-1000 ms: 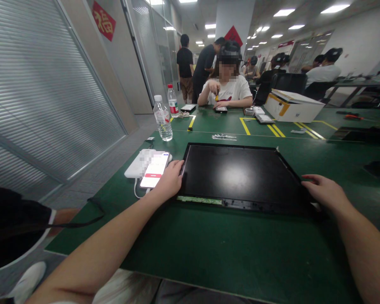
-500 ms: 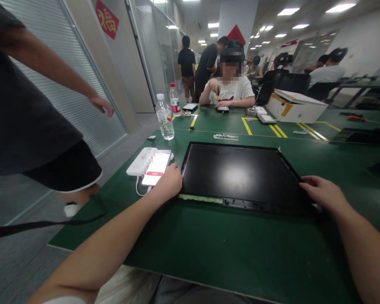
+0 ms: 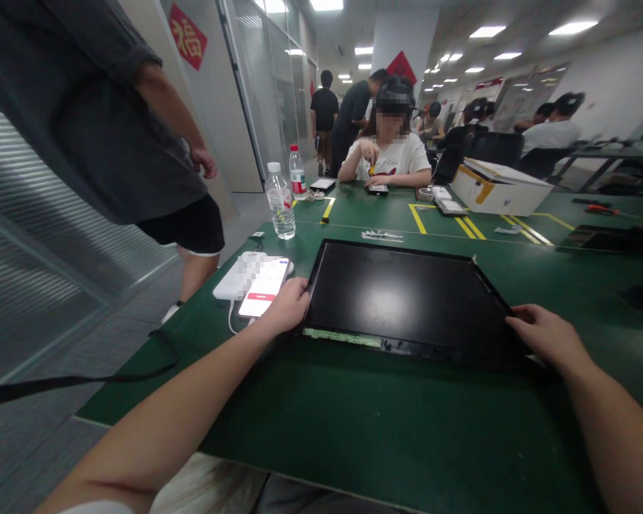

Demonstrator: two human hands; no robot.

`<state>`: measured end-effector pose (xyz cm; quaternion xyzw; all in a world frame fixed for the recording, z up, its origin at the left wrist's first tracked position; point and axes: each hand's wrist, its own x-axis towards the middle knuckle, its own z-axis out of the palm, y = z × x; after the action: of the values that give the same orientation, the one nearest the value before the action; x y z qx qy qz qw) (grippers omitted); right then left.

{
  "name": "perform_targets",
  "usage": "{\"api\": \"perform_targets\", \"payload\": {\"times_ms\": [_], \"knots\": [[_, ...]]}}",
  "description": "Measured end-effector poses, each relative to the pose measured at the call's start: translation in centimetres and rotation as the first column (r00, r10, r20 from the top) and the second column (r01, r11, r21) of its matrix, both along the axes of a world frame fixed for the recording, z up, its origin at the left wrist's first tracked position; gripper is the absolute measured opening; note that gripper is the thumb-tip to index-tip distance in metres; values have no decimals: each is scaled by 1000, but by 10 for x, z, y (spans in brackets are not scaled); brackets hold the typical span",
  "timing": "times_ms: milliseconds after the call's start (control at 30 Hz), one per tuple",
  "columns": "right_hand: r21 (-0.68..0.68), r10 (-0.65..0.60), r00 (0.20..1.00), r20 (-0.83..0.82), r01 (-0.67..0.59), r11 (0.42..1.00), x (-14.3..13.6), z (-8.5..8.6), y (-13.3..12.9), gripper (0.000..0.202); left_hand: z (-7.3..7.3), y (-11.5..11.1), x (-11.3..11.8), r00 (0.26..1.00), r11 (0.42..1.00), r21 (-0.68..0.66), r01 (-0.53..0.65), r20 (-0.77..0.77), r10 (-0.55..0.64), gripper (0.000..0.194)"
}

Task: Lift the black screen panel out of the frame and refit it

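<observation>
A black flat display panel (image 3: 401,296) lies screen-up on the green table (image 3: 386,421) before me. Along its near edge runs a bare green strip (image 3: 343,337). My left hand (image 3: 290,305) grips the panel's left edge, fingers closed at the rim. On the opposite side my right hand (image 3: 549,334) is closed around the right edge, its thumb near the top and the other fingertips partly hidden. Just left of my left hand, a phone (image 3: 265,285) with a lit screen rests against a white box-like device (image 3: 236,277), with a white cable at its lower end.
Two plastic bottles, a clear one (image 3: 281,203) and a red-capped one (image 3: 297,175), stand beyond the phone. Across the table a seated person (image 3: 389,153) works on a small device. A white carton (image 3: 501,189) sits at the far right. Another person (image 3: 112,121) is at the left.
The person at the left has moved further along, away from me. My hands and the panel stay nearly where they were; the view has shifted slightly.
</observation>
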<state>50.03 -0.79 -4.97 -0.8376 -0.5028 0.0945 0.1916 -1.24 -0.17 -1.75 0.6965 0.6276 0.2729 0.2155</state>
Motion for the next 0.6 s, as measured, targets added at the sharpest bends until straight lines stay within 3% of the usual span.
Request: {"api": "perform_targets", "payload": {"times_ms": [100,267,433,600], "knots": [[6,-13,1000,-13,13,1000,0,0,0,26,4,-4,5,960,988,-110,-108,248,132,11],[-4,-12,1000,-28,12,1000,-5,5,-2,26,16,-9,14,781,934,-337,-123,548,300,11],[-11,-16,999,-41,15,1000,-10,9,-4,24,21,-11,20,610,883,-457,-110,670,423,17],[7,-11,999,-42,11,1000,-13,11,-5,23,17,-8,22,498,861,-495,-116,721,482,23]]}}
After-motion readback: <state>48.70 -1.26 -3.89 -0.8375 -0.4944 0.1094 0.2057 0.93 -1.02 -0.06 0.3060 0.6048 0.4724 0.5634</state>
